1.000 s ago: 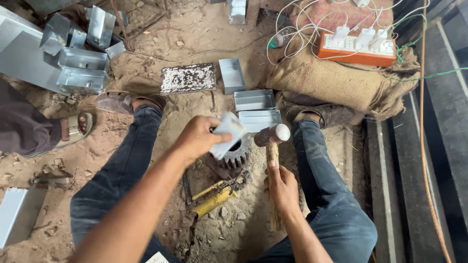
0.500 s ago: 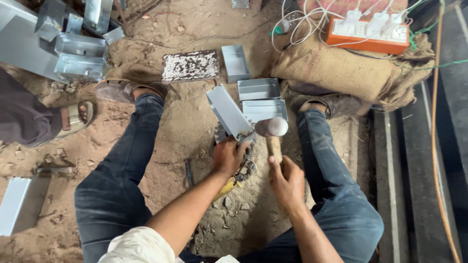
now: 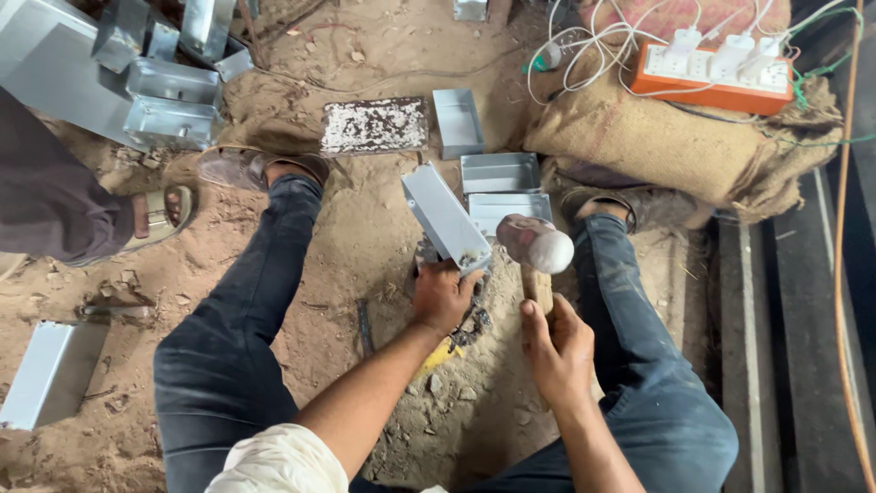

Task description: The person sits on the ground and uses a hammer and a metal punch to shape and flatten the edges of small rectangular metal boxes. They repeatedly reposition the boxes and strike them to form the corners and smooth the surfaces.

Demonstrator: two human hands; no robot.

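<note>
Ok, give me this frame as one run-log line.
left hand: holds grey metal box tilted on toothed block | right hand: grips hammer beside box | seated on sandy ground

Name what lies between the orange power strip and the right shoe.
In the head view, a burlap sack lies between the orange power strip resting on it and the right shoe below.

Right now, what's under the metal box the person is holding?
The grey metal box, held by the left hand, rests on a dark toothed metal piece on the sandy ground. Most of that piece is hidden by box and hand.
</note>
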